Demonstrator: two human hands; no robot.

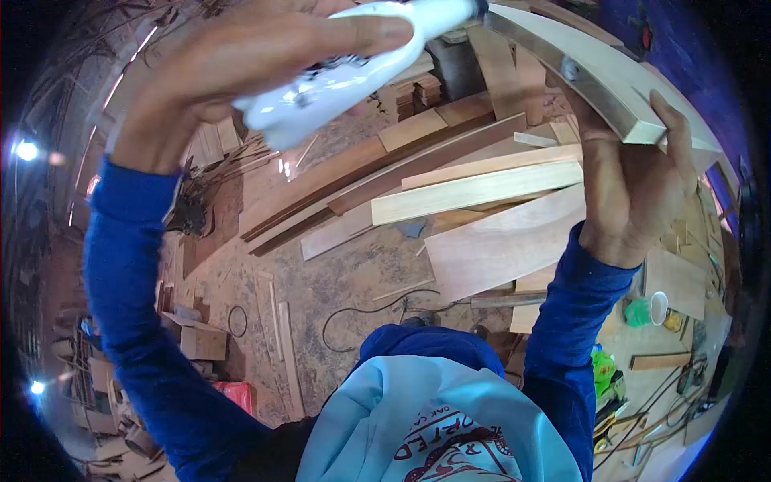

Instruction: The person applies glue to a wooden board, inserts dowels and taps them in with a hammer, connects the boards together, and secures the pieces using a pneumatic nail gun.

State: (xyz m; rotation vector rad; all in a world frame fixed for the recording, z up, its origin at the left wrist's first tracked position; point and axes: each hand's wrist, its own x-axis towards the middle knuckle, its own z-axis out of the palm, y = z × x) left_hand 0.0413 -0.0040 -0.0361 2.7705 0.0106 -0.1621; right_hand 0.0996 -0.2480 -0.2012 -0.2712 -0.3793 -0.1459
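My left hand (241, 60) is wrapped around a white squeeze bottle (321, 104) with dark print, its fingers partly hidden behind it. The bottle is tilted, and its dark-tipped nozzle is at the far end of a pale wooden board (590, 48); whether it touches the wood I cannot tell. My right hand (642, 185) grips the near end of that board from below, thumb and fingers around its edge. A small whitish blob shows on the board's narrow side.
Below lie several loose planks (474, 193) and a wide flat panel (506, 241) on a dusty floor. A dark cable (325, 329) curls nearby. At the right stands a green-and-white cup (646, 309); at the left is a cardboard box (201, 337).
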